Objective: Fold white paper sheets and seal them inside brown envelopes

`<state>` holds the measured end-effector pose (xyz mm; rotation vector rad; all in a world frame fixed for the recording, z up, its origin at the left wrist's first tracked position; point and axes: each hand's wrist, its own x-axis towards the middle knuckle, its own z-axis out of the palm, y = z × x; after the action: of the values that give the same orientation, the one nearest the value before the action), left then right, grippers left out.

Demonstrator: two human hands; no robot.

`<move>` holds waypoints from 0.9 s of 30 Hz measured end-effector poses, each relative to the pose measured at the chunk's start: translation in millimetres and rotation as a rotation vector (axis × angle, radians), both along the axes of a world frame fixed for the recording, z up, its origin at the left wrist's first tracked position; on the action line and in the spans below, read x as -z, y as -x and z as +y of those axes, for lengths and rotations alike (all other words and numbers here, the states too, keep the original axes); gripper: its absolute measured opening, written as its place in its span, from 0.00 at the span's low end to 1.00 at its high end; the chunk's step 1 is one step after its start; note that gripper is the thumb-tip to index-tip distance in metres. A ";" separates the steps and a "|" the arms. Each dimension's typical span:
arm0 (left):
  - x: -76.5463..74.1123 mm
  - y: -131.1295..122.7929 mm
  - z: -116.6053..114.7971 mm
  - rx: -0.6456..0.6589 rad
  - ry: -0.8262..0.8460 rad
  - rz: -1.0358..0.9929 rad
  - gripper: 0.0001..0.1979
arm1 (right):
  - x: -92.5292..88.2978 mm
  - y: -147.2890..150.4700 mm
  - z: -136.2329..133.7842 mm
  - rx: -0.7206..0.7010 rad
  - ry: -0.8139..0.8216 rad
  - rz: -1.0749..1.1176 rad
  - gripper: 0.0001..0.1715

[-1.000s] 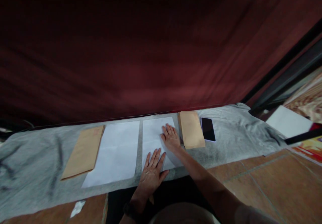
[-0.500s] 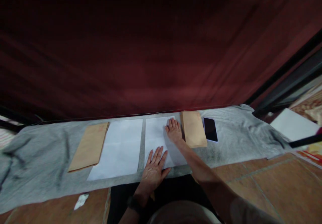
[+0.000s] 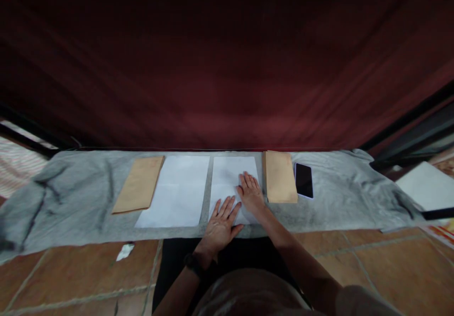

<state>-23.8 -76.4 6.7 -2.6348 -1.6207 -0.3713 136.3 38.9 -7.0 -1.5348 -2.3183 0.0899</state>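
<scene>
My left hand [image 3: 220, 224] lies flat with spread fingers on the lower part of a white sheet of paper [image 3: 227, 174]. My right hand [image 3: 251, 193] rests flat near the same sheet's right edge, fingers stretched out and nothing in them. Left of it lies a larger white sheet [image 3: 182, 188], a narrow strip of cloth showing between the two. A brown envelope or stack of envelopes [image 3: 139, 183] overlaps that sheet's left edge. Just beyond my right hand sits another brown stack, apparently envelopes [image 3: 281, 179].
A grey cloth [image 3: 340, 193] covers the low surface under the papers. A phone [image 3: 304, 180] lies right of the right-hand brown stack. Dark red fabric [image 3: 227, 93] rises behind. A crumpled white scrap [image 3: 125, 251] lies on the tiled floor [image 3: 88, 278]. Dark bars stand at both sides.
My right hand has slid down the sheet toward me. My left hand stays flat near the sheet's lower part. The camera view has shifted and levelled slightly.
</scene>
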 end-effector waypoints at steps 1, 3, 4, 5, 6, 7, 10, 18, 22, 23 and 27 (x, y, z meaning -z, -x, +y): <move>-0.6 -0.4 -0.6 -0.002 0.009 -0.003 0.34 | 0.2 -4.0 -5.4 0.003 0.001 -0.001 0.32; -1.0 -0.9 -1.5 -0.001 0.024 -0.008 0.34 | 0.9 -13.6 -19.9 -0.009 0.007 -0.007 0.32; -0.9 -1.0 -1.9 -0.002 0.028 -0.011 0.34 | 1.1 -18.9 -28.5 -0.024 0.010 -0.011 0.32; -0.7 -1.1 -2.2 -0.001 0.031 -0.015 0.34 | 1.0 -24.5 -37.5 -0.053 0.011 -0.016 0.31; -0.5 -1.2 -2.5 -0.001 0.032 -0.019 0.34 | 0.6 -30.1 -46.4 -0.094 0.011 -0.022 0.31; -0.4 -1.3 -2.8 -0.002 0.031 -0.023 0.34 | -0.1 -35.6 -54.9 -0.137 0.008 -0.027 0.30; -0.8 -1.6 -3.4 -0.003 0.033 -0.027 0.33 | -3.5 -50.6 -74.8 -0.222 -0.014 -0.045 0.30; -11.0 -5.4 -5.7 0.000 0.081 -0.030 0.33 | -14.8 -75.9 -89.3 -0.374 -0.039 -0.117 0.32; -15.1 -10.6 -5.6 0.001 0.116 -0.047 0.30 | -19.5 -77.3 -92.3 -0.441 -0.021 -0.124 0.33; -15.1 -11.9 -5.5 -0.002 0.115 -0.045 0.29 | -20.1 -77.0 -92.8 -0.441 -0.018 -0.125 0.34; -13.4 -14.9 -4.9 -0.029 0.087 -0.038 0.26 | -19.6 -76.9 -93.0 -0.442 -0.013 -0.134 0.35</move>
<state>-8.9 -81.3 20.0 -2.6786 -1.7229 -0.3599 213.3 -54.1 12.7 -1.0244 -2.7209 0.0839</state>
